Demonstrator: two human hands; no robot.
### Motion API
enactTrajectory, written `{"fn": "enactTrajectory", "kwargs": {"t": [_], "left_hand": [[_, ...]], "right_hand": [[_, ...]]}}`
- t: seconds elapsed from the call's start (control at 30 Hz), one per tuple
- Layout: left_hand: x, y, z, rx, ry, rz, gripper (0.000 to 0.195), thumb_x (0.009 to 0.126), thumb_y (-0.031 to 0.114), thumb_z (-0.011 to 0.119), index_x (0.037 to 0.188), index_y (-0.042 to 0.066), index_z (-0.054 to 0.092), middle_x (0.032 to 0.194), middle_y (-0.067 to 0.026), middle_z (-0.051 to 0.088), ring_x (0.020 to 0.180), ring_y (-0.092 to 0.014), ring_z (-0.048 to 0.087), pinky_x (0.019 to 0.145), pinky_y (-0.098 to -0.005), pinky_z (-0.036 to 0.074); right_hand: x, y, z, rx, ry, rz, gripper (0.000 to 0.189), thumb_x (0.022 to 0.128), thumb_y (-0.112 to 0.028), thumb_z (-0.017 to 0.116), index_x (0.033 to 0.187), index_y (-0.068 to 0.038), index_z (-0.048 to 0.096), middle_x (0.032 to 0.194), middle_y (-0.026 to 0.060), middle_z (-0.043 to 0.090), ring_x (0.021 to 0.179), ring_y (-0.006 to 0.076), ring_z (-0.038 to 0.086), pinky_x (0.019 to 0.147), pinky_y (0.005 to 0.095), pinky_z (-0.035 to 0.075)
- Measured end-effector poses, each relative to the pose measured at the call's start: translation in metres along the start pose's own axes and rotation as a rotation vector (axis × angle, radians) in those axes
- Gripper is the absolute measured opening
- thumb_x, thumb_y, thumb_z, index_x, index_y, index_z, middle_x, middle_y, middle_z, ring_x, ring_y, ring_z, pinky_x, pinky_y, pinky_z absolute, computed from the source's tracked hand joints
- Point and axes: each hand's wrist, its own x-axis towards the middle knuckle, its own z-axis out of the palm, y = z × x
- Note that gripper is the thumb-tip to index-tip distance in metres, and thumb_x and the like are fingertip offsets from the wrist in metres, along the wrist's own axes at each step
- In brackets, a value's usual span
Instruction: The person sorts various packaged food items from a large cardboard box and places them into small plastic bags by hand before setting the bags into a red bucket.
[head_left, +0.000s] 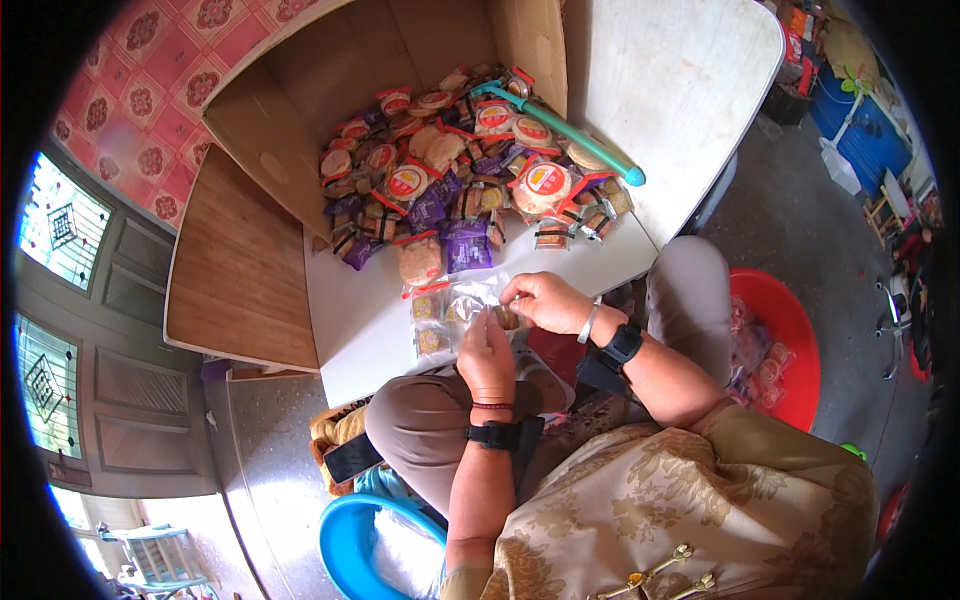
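Note:
My left hand (486, 356) and my right hand (551, 301) are close together at the near edge of the white table (360, 330). Both pinch the upper part of a clear plastic bag (469, 294). Small wrapped snacks lie under and beside that plastic, some partly hidden by my fingers. At its left is a clear bag of small snacks with a red top edge (429, 319). Just beyond lie a round pack of flat biscuits (420, 260) and a purple snack packet (469, 246). A large pile of wrapped snacks (442, 161) spreads behind them.
An open cardboard box (277, 150) on its side surrounds the pile's back. A green-blue stick (577, 136) rests over the pile's right side. A red basin (799, 360) with packed snacks stands at right, a blue basin (337, 525) with plastic bags at lower left, near a phone (354, 459).

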Motion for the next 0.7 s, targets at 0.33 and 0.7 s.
{"fn": "enactTrajectory", "kwargs": {"t": [0.33,0.7], "left_hand": [[0.002,0.016,-0.007,0.027,-0.004,0.026,0.020,0.097,0.013,0.060,0.108,0.001,0.072,0.097,-0.0183,0.074,0.088,-0.035,0.072,0.077,-0.0403,0.057],[0.002,0.012,-0.005,-0.084,0.004,0.035,0.020,0.097,0.011,0.060,0.107,0.000,0.072,0.098,-0.0201,0.073,0.090,-0.036,0.072,0.078,-0.0393,0.056]], "right_hand": [[0.018,0.032,0.039,0.126,0.014,-0.079,0.017,0.087,-0.005,0.069,0.102,0.000,0.069,0.091,0.0125,0.074,0.081,0.0203,0.069,0.077,0.0332,0.055],[0.020,0.031,0.062,-0.075,0.428,-0.065,0.008,0.080,-0.005,0.068,0.087,-0.002,0.070,0.081,0.0163,0.071,0.072,0.0283,0.070,0.068,0.0370,0.054]]}}
